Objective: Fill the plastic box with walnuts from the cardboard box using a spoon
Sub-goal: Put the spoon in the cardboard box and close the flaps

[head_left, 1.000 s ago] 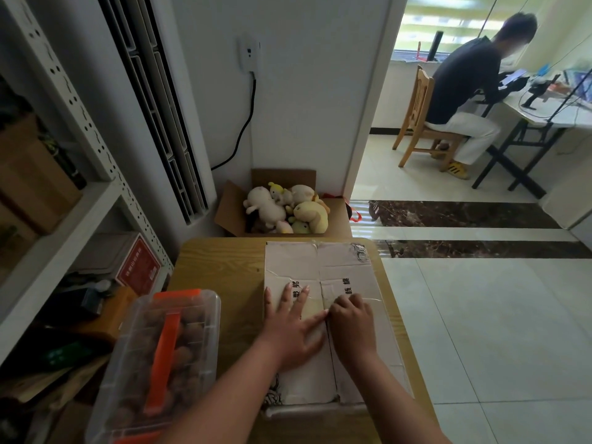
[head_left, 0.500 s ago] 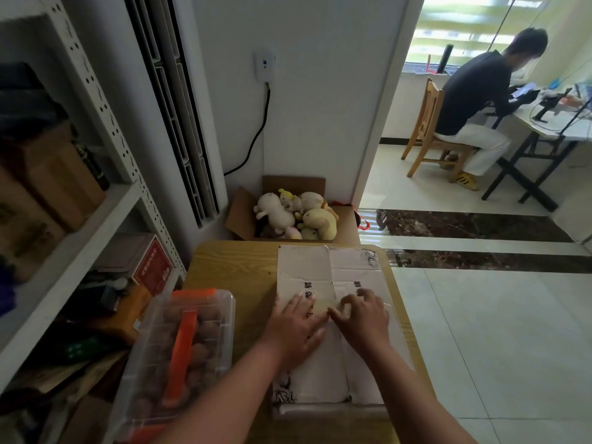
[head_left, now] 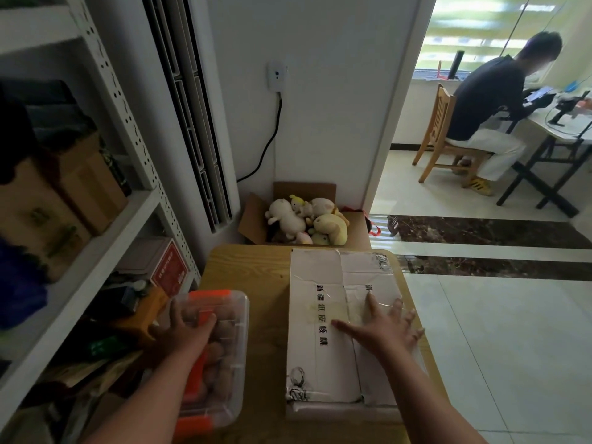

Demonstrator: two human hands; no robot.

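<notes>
A clear plastic box [head_left: 235, 363] with its lid on stands at the left of the wooden table [head_left: 250, 270]. Brown walnuts show through it, and it has an orange handle [head_left: 205, 315] and orange end clips. My left hand [head_left: 189, 331] lies on top of its lid, fingers spread over the handle. The cardboard box [head_left: 317, 283] sits to the right with its taped flaps closed. My right hand [head_left: 381, 328] presses flat on the right flap, fingers spread. No spoon is in view.
A white metal shelf [head_left: 105, 225] packed with boxes stands hard against the table's left side. A carton of plush toys [head_left: 304, 219] sits on the floor behind the table. A person sits at a desk [head_left: 480, 123] in the far room. Tiled floor lies to the right.
My left hand has left the cardboard box and moved left onto the plastic box's lid. My right hand has slid right and spread flat. The camera has tilted.
</notes>
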